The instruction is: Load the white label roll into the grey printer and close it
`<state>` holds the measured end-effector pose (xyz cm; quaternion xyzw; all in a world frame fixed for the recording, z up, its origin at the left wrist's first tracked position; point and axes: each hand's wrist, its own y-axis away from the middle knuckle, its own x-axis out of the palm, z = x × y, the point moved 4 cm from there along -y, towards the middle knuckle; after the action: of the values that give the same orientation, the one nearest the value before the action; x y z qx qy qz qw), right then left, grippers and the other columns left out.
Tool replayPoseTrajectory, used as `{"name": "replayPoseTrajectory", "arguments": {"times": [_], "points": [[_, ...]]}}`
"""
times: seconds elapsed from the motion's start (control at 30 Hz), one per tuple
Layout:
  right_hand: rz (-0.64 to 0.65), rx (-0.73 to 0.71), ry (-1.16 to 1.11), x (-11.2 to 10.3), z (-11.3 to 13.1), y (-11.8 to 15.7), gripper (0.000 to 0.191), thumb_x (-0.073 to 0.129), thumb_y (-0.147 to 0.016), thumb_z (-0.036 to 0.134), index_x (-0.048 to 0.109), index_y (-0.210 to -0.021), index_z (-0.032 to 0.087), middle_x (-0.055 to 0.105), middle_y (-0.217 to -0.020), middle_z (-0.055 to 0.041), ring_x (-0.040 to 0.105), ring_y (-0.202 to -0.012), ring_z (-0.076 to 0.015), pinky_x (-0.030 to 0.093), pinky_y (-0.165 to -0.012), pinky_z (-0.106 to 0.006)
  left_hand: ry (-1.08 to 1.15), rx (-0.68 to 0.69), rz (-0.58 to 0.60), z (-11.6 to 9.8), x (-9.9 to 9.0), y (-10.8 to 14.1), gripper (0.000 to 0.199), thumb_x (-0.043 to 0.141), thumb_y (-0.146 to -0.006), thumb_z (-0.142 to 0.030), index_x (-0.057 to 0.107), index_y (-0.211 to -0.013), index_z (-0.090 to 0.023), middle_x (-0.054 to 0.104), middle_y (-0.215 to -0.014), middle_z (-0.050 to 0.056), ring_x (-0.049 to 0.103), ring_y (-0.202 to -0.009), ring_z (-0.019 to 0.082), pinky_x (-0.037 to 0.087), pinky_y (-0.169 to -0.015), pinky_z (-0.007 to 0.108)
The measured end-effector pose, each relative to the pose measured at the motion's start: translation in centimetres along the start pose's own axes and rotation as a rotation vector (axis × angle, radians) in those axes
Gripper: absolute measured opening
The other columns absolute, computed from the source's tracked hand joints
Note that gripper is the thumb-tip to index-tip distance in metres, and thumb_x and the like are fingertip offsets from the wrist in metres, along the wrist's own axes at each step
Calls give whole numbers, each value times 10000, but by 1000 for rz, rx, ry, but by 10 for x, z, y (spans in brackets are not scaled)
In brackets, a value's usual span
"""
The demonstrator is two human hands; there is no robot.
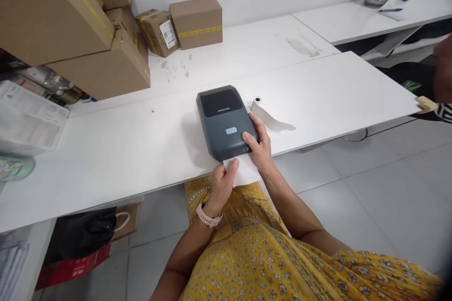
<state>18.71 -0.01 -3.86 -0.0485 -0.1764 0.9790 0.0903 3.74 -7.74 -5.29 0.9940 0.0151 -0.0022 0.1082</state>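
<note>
White table (pixel 165 150): runs across the frame from the left edge toward the right.
Cardboard boxes (pixel 28 14): stacked in the upper left, well apart from the hands.
Dark printer (pixel 221 136): centre of the frame, near the table's front edge; the shell looks hard and smooth, probably a little slippery and fairly light; its two long sides seem the best hold.
Right hand (pixel 259 146): partly closed round the printer's lower right corner, thumb on top, fingers along the side.
Left hand (pixel 222 182): closed in a pinch on the paper strip, thumb above; the fingers beneath are hidden.
Paper strip (pixel 246 172): at the printer's front edge, below centre; thin, likely limp and easily torn, best taken flat near the middle.
Paper roll (pixel 257 102): just right of the printer, its loose tail trailing rightward.
</note>
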Motion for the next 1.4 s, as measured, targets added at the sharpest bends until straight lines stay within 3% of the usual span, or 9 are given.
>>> {"name": "replayPoseTrajectory", "arguments": {"times": [0.13, 0.4, 0.5, 0.6, 0.77, 0.9, 1.03, 1.27, 1.4], "points": [[-5, -25, 17, -1, 0, 0, 636, 639, -962, 581, 527, -1515, 285, 607, -1532, -106, 582, -1400, -277, 505, -1159, -461, 54, 31, 9, 4, 7, -2, 516, 617, -912, -671, 715, -873, -166, 665, -779, 23, 543, -727, 158, 458, -700, 294], [-20, -58, 86, 1, 8, 1, 624, 598, -991, 543, 469, -1554, 307, 535, -1600, -104, 516, -1468, -305, 450, -1213, -535, 83, 13, 17, 9, 8, -2, 497, 620, -922, -656, 743, -932, -175, 694, -824, 34, 582, -756, 171, 495, -749, 307], [-15, -198, 292, 3, 28, 1, 451, 531, -1035, 408, 544, -1485, 383, 408, -1700, -27, 347, -1587, -329, 310, -1283, -631, 25, 13, 19, 7, 5, 2, 528, 637, -891, -689, 641, -734, -185, 556, -654, -18, 452, -625, 128, 410, -628, 281], [60, -343, 479, 7, 45, 4, 348, 446, -1054, 282, 701, -1251, 414, 498, -1641, 63, 303, -1609, -329, 189, -1307, -680, -60, 31, 5, 7, -4, 9, 608, 616, -895, -696, 442, -571, -213, 385, -538, -49, 340, -547, 105, 304, -548, 278], [150, -418, 618, 10, 57, 1, 180, 599, -1014, 420, 710, -1148, 373, 574, -1587, 58, 352, -1589, -360, 69, -1334, -663, -77, 257, -296, -2, -33, 16, 426, 523, -1006, -517, 617, -733, -204, 571, -667, -7, 507, -622, 138, 418, -615, 274], [255, -427, 621, 10, 61, -12, 167, 649, -993, 500, 713, -1047, 356, 611, -1550, 68, 376, -1580, -349, 35, -1337, -676, -123, 534, -505, -17, -43, 11, 300, 542, -1021, -427, 671, -1196, -221, 699, -1220, 100, 664, -1127, 229, 538, -962, 362], [269, -427, 582, 8, 57, -14, 190, 637, -999, 515, 729, -1058, 359, 658, -1501, 53, 402, -1564, -337, 45, -1329, -690, -228, 585, -367, -22, -25, 1, 526, 516, -1046, -394, 451, -1545, -241, 432, -1656, 149, 379, -1569, 294, 336, -1276, 487], [-13, -188, 252, -9, 19, 21, 443, 446, -1068, 533, 596, -1441, 346, 475, -1667, -63, 464, -1529, -318, 385, -1230, -609, -154, 556, -266, -20, -14, 3, 652, 451, -1080, -397, 216, -1676, -275, 222, -1779, 122, 207, -1657, 277, 245, -1339, 487], [24, -87, 162, -8, 20, 21, 541, 352, -1077, 605, 517, -1532, 365, 469, -1675, -49, 422, -1563, -314, 322, -1285, -597, -126, 600, -192, -41, -15, -3, 674, 433, -1086, -416, 150, -1688, -303, 307, -1752, 123, 266, -1640, 271, 277, -1328, 510]]}}
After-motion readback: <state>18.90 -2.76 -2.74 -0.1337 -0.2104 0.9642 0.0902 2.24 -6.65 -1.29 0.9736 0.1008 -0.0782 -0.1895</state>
